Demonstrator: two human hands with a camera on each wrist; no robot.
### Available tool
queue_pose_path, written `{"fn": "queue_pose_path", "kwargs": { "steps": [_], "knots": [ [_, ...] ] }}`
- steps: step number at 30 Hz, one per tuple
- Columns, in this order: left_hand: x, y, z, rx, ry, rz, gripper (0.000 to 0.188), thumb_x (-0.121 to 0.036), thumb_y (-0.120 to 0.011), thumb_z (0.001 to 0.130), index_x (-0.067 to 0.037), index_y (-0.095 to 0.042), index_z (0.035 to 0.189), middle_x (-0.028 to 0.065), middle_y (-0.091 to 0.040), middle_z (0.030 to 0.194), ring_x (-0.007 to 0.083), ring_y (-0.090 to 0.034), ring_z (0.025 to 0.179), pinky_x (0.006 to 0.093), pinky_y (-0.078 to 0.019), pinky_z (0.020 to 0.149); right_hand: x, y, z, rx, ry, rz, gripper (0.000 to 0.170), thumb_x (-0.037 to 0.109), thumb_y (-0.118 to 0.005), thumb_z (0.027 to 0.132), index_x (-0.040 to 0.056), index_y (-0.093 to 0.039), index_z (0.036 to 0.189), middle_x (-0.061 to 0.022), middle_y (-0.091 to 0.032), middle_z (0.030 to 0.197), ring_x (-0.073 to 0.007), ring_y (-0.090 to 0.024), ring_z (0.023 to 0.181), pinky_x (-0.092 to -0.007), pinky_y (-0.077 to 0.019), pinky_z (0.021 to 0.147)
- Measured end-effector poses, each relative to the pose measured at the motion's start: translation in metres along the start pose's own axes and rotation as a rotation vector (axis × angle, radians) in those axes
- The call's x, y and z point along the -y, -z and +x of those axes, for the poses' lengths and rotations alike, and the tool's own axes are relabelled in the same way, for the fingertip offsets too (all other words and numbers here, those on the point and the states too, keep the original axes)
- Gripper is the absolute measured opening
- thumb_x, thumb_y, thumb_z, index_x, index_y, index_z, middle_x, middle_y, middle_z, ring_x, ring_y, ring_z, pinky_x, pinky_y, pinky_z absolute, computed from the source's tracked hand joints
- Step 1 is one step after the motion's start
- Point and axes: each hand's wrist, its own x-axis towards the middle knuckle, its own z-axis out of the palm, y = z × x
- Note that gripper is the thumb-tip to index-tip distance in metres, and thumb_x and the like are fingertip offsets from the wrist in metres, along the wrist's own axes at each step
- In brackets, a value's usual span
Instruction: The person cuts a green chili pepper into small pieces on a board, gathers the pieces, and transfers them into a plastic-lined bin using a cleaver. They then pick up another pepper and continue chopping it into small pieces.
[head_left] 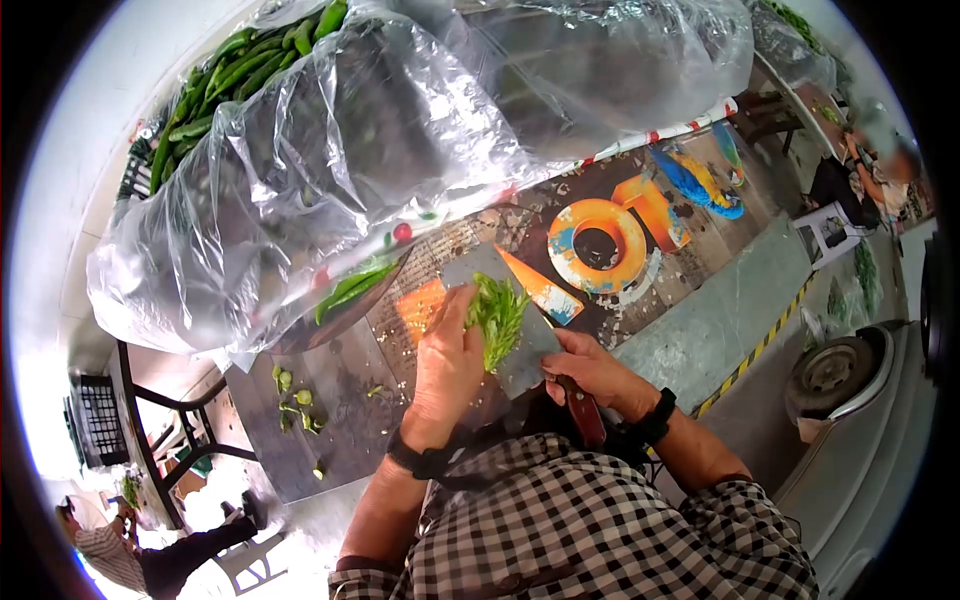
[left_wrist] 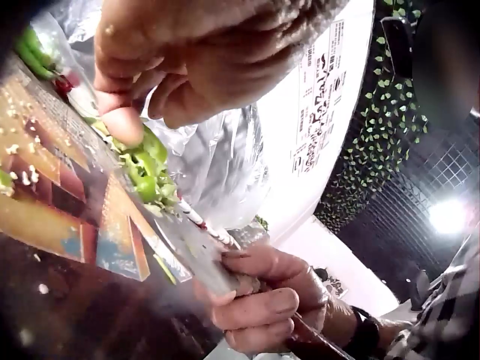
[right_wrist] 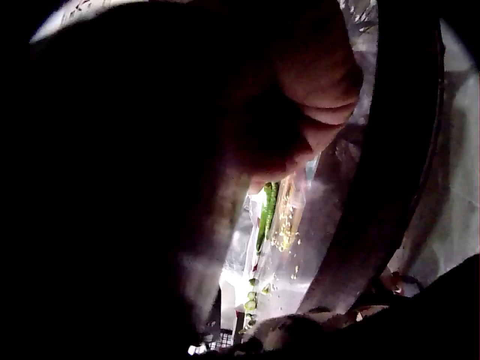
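Observation:
My right hand grips the dark red handle of a cleaver. Its broad grey blade lies flat, low over the board. Chopped green peppers are heaped on the blade; in the left wrist view they line it beside the fingertips. My left hand rests along the heap's left side, its fingertips touching the pieces. Whole green peppers lie just beyond the left hand. The right wrist view is mostly dark, with the right hand hiding the cleaver.
A large clear plastic bag fills the table's far side, with many green peppers at its far left. Cut pepper stems lie on the board's left. Pale seeds are scattered about. People sit at far left and far right; a wheel stands right.

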Motion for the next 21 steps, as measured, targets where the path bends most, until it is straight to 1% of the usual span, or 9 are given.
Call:
{"fn": "queue_pose_path", "kwargs": {
  "steps": [2,7,9,11,14,15,18,19,21],
  "knots": [
    [-0.001,0.001,0.003,-0.012,-0.076,0.014,0.04,0.008,-0.049,0.083,0.0,-0.055,0.122,0.0214,-0.059,0.123,0.037,-0.06,0.112,0.04,-0.05,0.091,0.005,0.002,-0.006,-0.001,0.004,0.001,0.022,0.005,-0.053,0.091,0.0016,-0.054,0.112,-0.0038,-0.058,0.076,-0.0124,-0.059,0.053,-0.0261,-0.0488,0.049],
    [-0.014,-0.001,0.01,-0.018,0.049,-0.133,0.034,0.01,-0.047,0.084,-0.002,-0.062,0.112,0.017,-0.066,0.111,0.035,-0.064,0.104,0.0365,-0.052,0.087,0.006,0.008,-0.015,0.003,0.028,0.11,0.025,0.006,-0.053,0.091,0.0027,-0.053,0.116,-0.0058,-0.061,0.078,-0.0124,-0.059,0.053,-0.0258,-0.0496,0.048],
    [-0.017,0.0,0.014,-0.02,0.037,-0.129,0.031,0.01,-0.049,0.084,-0.003,-0.064,0.108,0.0153,-0.068,0.108,0.0329,-0.066,0.1,0.0349,-0.0528,0.085,0.008,0.01,-0.019,0.001,0.027,0.134,0.026,0.006,-0.053,0.091,0.0029,-0.053,0.117,-0.0062,-0.061,0.079,-0.0125,-0.059,0.053,-0.0258,-0.0493,0.048],
    [-0.017,0.004,0.02,-0.05,-0.053,-0.078,0.029,0.01,-0.051,0.085,-0.003,-0.065,0.106,0.0135,-0.069,0.105,0.0299,-0.068,0.096,0.0333,-0.0537,0.082,0.011,0.01,-0.022,0.001,0.027,0.152,0.027,0.006,-0.052,0.091,0.003,-0.053,0.118,-0.0064,-0.061,0.08,-0.0125,-0.058,0.052,-0.0259,-0.0489,0.048],
    [-0.008,0.005,0.023,-0.143,-0.092,-0.128,0.026,0.008,-0.054,0.085,-0.004,-0.066,0.105,0.0126,-0.069,0.106,0.0259,-0.069,0.093,0.0322,-0.0541,0.081,0.015,0.009,-0.028,-0.009,0.04,0.158,0.03,0.005,-0.052,0.091,0.0032,-0.053,0.12,-0.0064,-0.061,0.081,-0.0124,-0.056,0.051,-0.026,-0.0473,0.048],
    [-0.006,0.007,0.023,-0.148,-0.045,-0.156,0.024,0.006,-0.054,0.087,-0.003,-0.066,0.105,0.0116,-0.07,0.106,0.0217,-0.069,0.093,0.0306,-0.0539,0.08,0.018,0.007,-0.031,-0.016,0.045,0.173,0.03,0.005,-0.051,0.091,0.0032,-0.053,0.121,-0.0062,-0.061,0.081,-0.0122,-0.055,0.051,-0.026,-0.0467,0.048],
    [0.003,0.014,0.02,-0.097,0.08,-0.21,0.024,0.005,-0.054,0.087,-0.003,-0.067,0.106,0.0097,-0.07,0.105,0.0164,-0.067,0.09,0.0283,-0.0532,0.078,0.031,0.001,-0.046,-0.036,0.065,0.17,0.03,0.007,-0.051,0.091,0.0027,-0.053,0.121,-0.0058,-0.06,0.082,-0.0116,-0.054,0.052,-0.0258,-0.0446,0.047],
    [0.001,0.016,0.019,-0.087,0.136,-0.257,0.023,0.003,-0.054,0.089,-0.002,-0.067,0.107,0.0074,-0.07,0.101,0.0106,-0.064,0.086,0.0257,-0.0522,0.076,0.035,0.001,-0.05,-0.041,0.076,0.14,0.029,0.009,-0.051,0.091,0.0023,-0.052,0.119,-0.0057,-0.06,0.083,-0.0113,-0.053,0.053,-0.0257,-0.0437,0.047],
    [0.006,0.014,0.016,-0.035,0.198,-0.412,0.022,0.001,-0.054,0.09,-0.002,-0.068,0.107,0.0067,-0.07,0.099,0.0089,-0.063,0.084,0.0249,-0.0517,0.074,0.043,-0.001,-0.059,-0.041,0.105,0.153,0.029,0.01,-0.051,0.091,0.0017,-0.052,0.119,-0.0052,-0.059,0.085,-0.0108,-0.053,0.054,-0.0256,-0.0425,0.047]
  ]
}}
